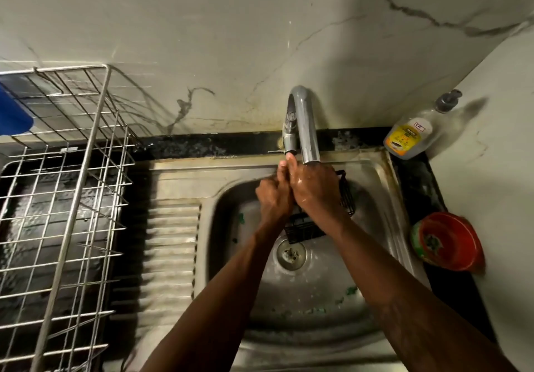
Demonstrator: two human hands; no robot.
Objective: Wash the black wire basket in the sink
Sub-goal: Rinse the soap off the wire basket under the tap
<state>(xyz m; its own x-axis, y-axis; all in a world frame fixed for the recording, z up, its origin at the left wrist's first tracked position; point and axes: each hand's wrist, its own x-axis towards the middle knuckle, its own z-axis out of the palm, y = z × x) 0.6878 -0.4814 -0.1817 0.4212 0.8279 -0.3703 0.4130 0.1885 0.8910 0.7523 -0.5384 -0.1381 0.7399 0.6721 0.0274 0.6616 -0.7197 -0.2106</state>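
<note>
While left hand (273, 195) and right hand (313, 189) press together under the single faucet (303, 129), their grip cannot be told; one black wire basket (300, 230) sits directly below the faucet, by the sink's (388, 189) rear edge.

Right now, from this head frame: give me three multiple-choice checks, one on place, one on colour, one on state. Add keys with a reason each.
1. Where is the black wire basket?
A) on a shelf
B) in the sink, under the left hand and right hand
C) on the floor

2. What colour is the bowl right of the sink?
A) white
B) red
C) blue

3. What state is the sink in?
A) brimful
B) covered by a board
C) no pooled water, strainer bare

Key:
1 B, its wires show beneath both hands.
2 B, it is plainly red.
3 C, the strainer is plain to see.
</note>
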